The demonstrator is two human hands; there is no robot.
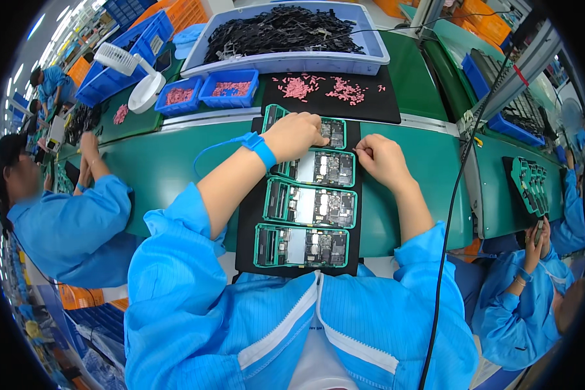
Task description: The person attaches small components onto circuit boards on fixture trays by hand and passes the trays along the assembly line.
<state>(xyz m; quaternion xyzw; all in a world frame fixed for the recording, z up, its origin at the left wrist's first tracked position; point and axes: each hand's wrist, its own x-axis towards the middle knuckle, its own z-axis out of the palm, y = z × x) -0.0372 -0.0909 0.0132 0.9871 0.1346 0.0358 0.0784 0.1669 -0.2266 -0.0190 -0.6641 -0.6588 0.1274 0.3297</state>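
Note:
Several opened phone bodies with circuit boards, each in a green frame, lie in a column on a black mat (248,242). My left hand (296,135), with a blue wrist strap (259,151) on it, bends over the farthest phone body (335,132). Its fingers are drawn together, with the tips down at the board; anything between them is hidden. Beside the right edge of the second phone body (335,168), my right hand (380,159) is closed in a pinch. Whatever it pinches is too small to name. Nearer me lie a third phone body (335,207) and a fourth (328,249).
Pink small pieces (299,87) lie on a black sheet (370,110) beyond my hands. Two blue trays (229,101) hold more. Behind stands a large bin (286,64) of black parts. A black cable (458,185) hangs at right. Co-workers (71,214) sit on both sides.

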